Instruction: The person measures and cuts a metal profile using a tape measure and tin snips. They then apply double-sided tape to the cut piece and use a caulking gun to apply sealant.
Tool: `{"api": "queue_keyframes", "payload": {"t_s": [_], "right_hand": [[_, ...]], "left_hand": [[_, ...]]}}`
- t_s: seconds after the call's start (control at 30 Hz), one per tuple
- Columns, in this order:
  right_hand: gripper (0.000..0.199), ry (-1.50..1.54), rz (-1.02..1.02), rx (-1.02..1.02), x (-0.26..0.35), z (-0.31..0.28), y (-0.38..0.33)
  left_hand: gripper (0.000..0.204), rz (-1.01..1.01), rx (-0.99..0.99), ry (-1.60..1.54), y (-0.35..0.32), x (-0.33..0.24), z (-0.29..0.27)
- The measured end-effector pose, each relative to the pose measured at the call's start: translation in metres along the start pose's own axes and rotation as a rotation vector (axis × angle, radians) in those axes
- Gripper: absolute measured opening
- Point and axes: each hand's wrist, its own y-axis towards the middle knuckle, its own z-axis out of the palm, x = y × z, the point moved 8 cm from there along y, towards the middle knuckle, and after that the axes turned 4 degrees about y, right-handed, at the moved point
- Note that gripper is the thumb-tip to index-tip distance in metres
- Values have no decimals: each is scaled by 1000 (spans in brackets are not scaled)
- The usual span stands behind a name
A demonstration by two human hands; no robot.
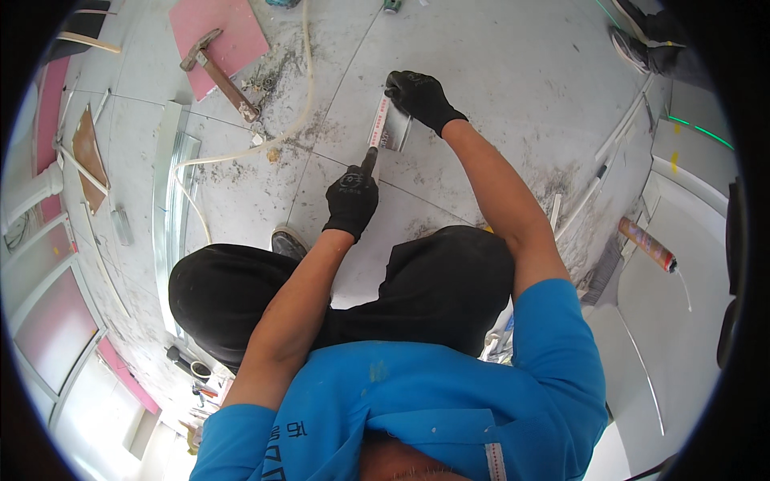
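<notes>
While your right hand point(419, 96) clamps the metal strip's point(388, 127) far end, its long axis runs back toward your left hand point(351, 200), fisted on 1 tool point(369, 163).

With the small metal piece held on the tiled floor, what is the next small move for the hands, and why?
Probably the left gloved hand should draw its dark tool along the small shiny metal piece. The tool tip already meets the piece's near end, and the right gloved hand pins its far end to the grey tiled floor.

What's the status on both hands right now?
Left hand grip shut on dark tool. Right hand steadies metal piece on floor. Nothing between them.
</notes>
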Motion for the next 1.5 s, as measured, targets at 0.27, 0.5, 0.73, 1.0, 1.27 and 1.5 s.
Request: {"api": "queue_keyframes", "payload": {"t_s": [0.27, 0.5, 0.73, 1.0, 1.27, 1.5], "right_hand": [[21, -100, -27, 18, 4, 7, 2], [56, -192, 210, 88, 5, 3, -1], [104, -187, 177, 312, 41, 20, -29], [95, -322, 248, 437, 59, 27, -36], [91, -390, 268, 427, 58, 36, -37], [66, -102, 313, 156, 33, 24, -35]], "left_hand": [[62, 20, -10, 35, 1, 3, 8], [51, 53, -146, 13, 6, 9, 9], [47, 6, -72, -31, 7, 15, 13], [42, -67, 53, -115, 15, 27, 9], [40, -61, 349, -541, 71, 117, 10], [43, -80, 211, -545, 51, 83, -19]]}}
